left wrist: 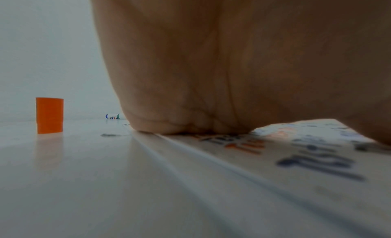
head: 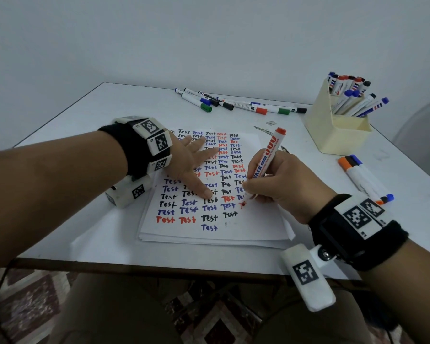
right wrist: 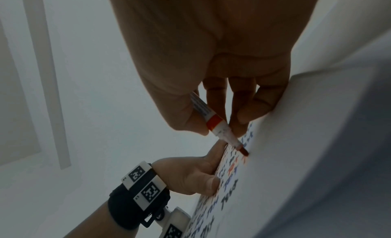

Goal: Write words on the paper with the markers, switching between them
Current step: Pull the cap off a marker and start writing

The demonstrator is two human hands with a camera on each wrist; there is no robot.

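A stack of white paper lies in the middle of the table, covered with rows of "Test" in black, blue and red. My right hand grips a red marker in a writing hold; its tip touches the paper at the right end of a lower row, beside a fresh red stroke. My left hand lies flat on the sheet with fingers spread, pressing it down. In the left wrist view only the palm and the blurred paper show.
Several capped markers lie loose along the table's far edge. A cream holder full of markers stands at the back right. Three more markers lie right of the paper. An orange cap stands upright on the table, left of the sheet.
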